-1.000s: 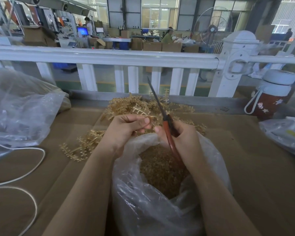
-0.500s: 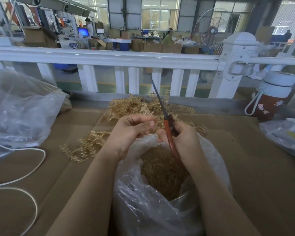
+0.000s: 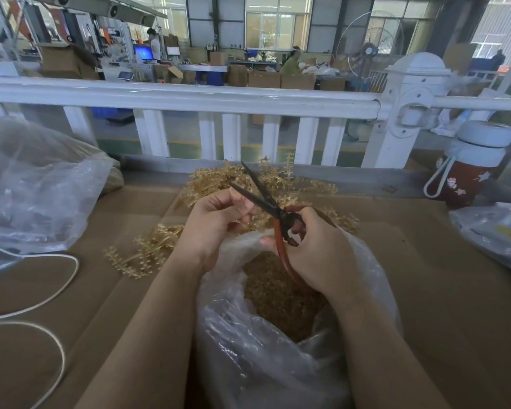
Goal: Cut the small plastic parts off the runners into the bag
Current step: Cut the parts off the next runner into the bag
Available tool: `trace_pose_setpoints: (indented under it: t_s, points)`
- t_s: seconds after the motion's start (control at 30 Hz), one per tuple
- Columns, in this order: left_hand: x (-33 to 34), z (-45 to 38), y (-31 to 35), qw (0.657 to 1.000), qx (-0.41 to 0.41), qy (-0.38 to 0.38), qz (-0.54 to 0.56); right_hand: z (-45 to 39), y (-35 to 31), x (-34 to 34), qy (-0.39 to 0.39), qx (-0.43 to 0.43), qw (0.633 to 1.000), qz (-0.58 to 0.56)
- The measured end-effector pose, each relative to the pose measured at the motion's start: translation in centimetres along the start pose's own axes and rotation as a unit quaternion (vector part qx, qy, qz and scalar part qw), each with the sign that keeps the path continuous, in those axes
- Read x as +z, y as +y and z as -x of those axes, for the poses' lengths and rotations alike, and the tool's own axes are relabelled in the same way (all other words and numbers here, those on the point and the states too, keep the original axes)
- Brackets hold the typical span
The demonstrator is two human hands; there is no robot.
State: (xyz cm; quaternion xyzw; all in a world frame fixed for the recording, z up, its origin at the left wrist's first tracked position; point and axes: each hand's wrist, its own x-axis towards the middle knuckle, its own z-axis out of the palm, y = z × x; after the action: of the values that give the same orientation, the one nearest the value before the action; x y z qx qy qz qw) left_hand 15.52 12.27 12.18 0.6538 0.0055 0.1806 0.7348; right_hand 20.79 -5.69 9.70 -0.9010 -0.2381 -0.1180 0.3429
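A light, brittle tan plastic runner (mostly hidden) is pinched in the left hand fingers; the red-handled scissors, blades apart, are gripped by the right hand.

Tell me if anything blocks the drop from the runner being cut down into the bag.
Nothing visible does. The left hand holds the runner at the open scissors in the right hand, right above the bag, whose mouth gapes open over the cut parts.
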Motion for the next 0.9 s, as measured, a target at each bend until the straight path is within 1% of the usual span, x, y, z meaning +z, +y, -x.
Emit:
trace_pose_setpoints:
  t_s: [0.13, 0.3, 0.4, 0.53, 0.8, 0.9]
  points:
    - [-0.14, -0.14, -0.10, 1.000, -0.002, 0.015, -0.005, 0.03, -0.15, -0.08, 0.011, -0.020, 0.999, 0.023]
    - [0.03, -0.06, -0.05, 1.000, 0.002, 0.017, -0.009, 0.21, -0.18, -0.14, 0.046, -0.038, 0.997, 0.052]
    - [-0.06, -0.04, 0.01, 1.000, 0.010, 0.007, -0.008, 0.41, -0.29, -0.15, 0.067, -0.050, 0.994, 0.067]
    - [-0.02, 0.03, 0.15, 1.000, 0.016, -0.001, -0.002, 0.59, -0.36, -0.09, 0.097, -0.062, 0.992, 0.059]
    - [-0.19, -0.01, 0.23, 1.000, 0.021, -0.014, 0.000, 0.38, -0.16, 0.18, 0.093, -0.061, 0.992, 0.057]
    - [-0.32, -0.03, 0.25, 0.999, 0.032, -0.011, -0.017, 0.40, -0.18, 0.17, 0.109, -0.067, 0.990, 0.059]
